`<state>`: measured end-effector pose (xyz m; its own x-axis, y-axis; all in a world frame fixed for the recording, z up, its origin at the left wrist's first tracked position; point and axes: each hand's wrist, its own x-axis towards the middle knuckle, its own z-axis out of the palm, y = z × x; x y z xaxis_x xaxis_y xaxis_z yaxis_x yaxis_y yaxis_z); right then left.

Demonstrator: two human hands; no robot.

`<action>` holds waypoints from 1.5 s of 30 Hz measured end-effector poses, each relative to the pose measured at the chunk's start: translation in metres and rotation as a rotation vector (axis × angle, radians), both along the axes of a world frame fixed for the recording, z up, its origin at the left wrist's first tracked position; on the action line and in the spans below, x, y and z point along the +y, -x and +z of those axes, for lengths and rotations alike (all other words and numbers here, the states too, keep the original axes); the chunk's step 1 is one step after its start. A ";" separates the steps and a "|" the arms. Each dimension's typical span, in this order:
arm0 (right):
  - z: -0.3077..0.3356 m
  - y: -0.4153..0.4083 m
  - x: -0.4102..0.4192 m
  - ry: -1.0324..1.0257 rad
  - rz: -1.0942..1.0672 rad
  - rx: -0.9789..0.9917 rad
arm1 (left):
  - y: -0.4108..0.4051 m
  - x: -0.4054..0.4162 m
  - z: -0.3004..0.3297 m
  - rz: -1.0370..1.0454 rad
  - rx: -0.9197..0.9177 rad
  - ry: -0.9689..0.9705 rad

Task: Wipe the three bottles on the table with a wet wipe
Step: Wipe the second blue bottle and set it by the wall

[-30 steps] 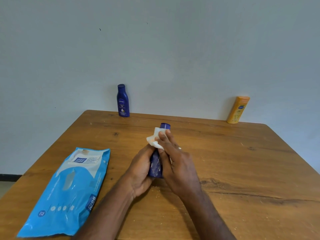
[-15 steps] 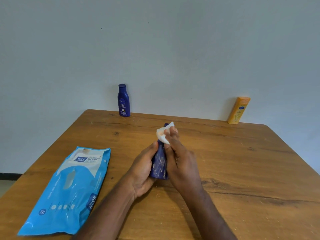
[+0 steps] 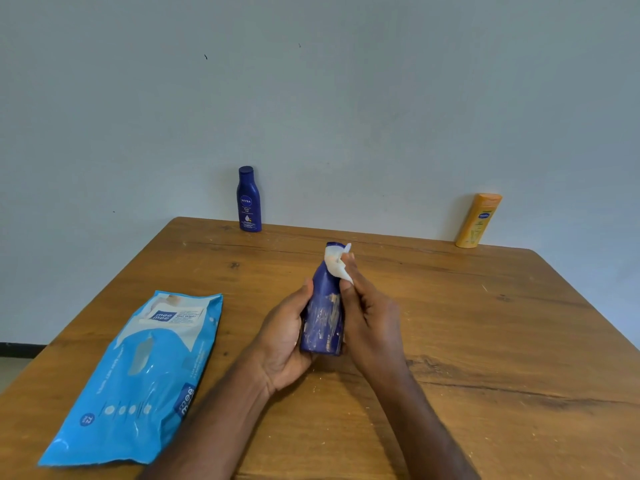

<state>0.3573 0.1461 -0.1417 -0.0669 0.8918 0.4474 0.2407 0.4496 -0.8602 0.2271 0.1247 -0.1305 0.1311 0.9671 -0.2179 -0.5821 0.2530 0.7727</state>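
My left hand [image 3: 282, 336] grips a dark blue bottle [image 3: 323, 313] with a worn label, tilted away from me above the middle of the wooden table [image 3: 485, 341]. My right hand [image 3: 370, 317] presses a white wet wipe [image 3: 336, 263] against the bottle's neck and cap. A second dark blue bottle [image 3: 248, 199] stands upright at the far edge by the wall. An orange-yellow bottle [image 3: 478, 220] leans against the wall at the far right.
A light blue pack of wet wipes [image 3: 138, 372] lies flat on the table's left side, close to my left forearm. The pale wall rises directly behind the table's far edge.
My right hand has slid the wipe up from the bottle's upper body to its neck and cap. More of the worn label now shows between my hands.
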 end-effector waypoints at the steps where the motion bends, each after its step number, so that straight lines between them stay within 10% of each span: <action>1: 0.001 0.000 -0.001 -0.041 -0.001 -0.073 | 0.000 0.000 0.000 0.003 -0.007 -0.005; 5: -0.001 0.001 -0.005 -0.147 0.133 -0.247 | 0.006 0.001 0.003 0.036 -0.032 -0.028; 12: 0.001 -0.002 0.002 0.043 0.123 0.162 | -0.001 -0.001 0.001 -0.002 0.069 -0.055; 22: -0.011 -0.009 -0.006 -0.016 0.315 -0.053 | 0.022 0.015 0.004 0.270 -0.111 0.010; 33: -0.009 0.005 0.001 0.098 0.297 0.205 | 0.006 0.013 -0.006 0.178 -0.039 -0.026; 45: -0.009 -0.008 -0.012 -0.108 0.326 -0.055 | 0.027 0.023 -0.005 0.302 -0.265 0.037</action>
